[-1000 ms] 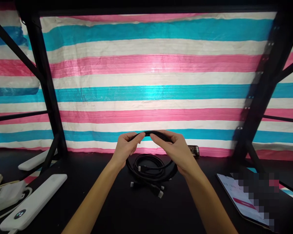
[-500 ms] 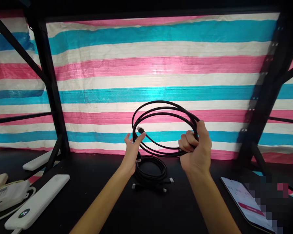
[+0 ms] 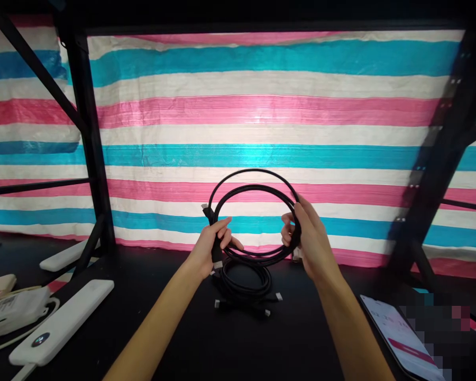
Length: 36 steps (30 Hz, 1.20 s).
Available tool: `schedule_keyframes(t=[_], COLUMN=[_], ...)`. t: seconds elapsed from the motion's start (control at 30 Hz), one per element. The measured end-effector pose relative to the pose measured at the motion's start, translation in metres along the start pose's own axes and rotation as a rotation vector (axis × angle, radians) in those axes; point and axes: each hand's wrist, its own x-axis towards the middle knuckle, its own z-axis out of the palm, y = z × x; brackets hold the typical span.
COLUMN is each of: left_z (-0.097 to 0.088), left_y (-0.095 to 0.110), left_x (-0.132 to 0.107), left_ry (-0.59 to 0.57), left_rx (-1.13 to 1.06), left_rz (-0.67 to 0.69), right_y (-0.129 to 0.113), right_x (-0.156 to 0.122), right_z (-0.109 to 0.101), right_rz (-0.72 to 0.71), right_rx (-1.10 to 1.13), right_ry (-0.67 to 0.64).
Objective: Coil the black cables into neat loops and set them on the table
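Observation:
A black cable (image 3: 255, 187) with metal-tipped plugs hangs in round loops between my two hands, above the table. My left hand (image 3: 208, 246) is closed on the left side of the loops, by a plug that points up and another that points down. On the right side, my right hand (image 3: 311, 233) wraps its fingers round the same coil; one loop stands higher than the others there. Below and behind the held coil, a second coiled black cable (image 3: 248, 291) lies on the table, its silver-tipped ends showing at the front.
White power banks (image 3: 69, 317) and a white adapter with a cord (image 3: 16, 315) lie to the left. A phone (image 3: 400, 336) with a lit screen lies at the right. Black rack posts (image 3: 89, 143) stand on both sides, before a striped sheet (image 3: 262, 111).
My left hand has gone from open fingers to a closed grip on the coil. My right hand has moved slightly left, and the loops look rounder and closer together.

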Motion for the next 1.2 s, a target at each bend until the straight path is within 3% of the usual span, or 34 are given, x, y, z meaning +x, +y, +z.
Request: schedule_keyframes(t=[0.1, 0.17, 0.4, 0.63, 0.83, 1.03, 1.2], left_z=[-0.005, -0.008, -0.019, -0.022, -0.016, -0.016, -0.019], left_y=[0.000, 0.000, 0.012, 0.019, 0.018, 0.025, 0.030], left_x=[0.001, 0.000, -0.004, -0.008, -0.007, -0.003, -0.002], left_ry=[-0.037, -0.053, -0.108, -0.165, -0.132, -0.306, -0.353], left_rx=[0.161, 0.249, 0.463, 0.556, 0.299, -0.084, -0.188], left_rz=[-0.043, -0.016, 0.021, -0.043, -0.042, -0.204, -0.261], right_y=[0.003, 0.003, 0.001, 0.004, 0.011, 0.016, 0.017], right_x=[-0.002, -0.004, -0.007, -0.007, -0.004, 0.000, 0.001], right_z=[0.000, 0.000, 0.000, 0.004, 0.002, -0.001, 0.001], right_rz=[-0.249, -0.344, -0.293, -0.269, -0.232, -0.210, -0.174], right_rx=[-0.406, -0.584, -0.660, -0.678, -0.708, -0.645, -0.506], right_ry=[0.131, 0.123, 0.014, -0.068, -0.071, -0.100, -0.065])
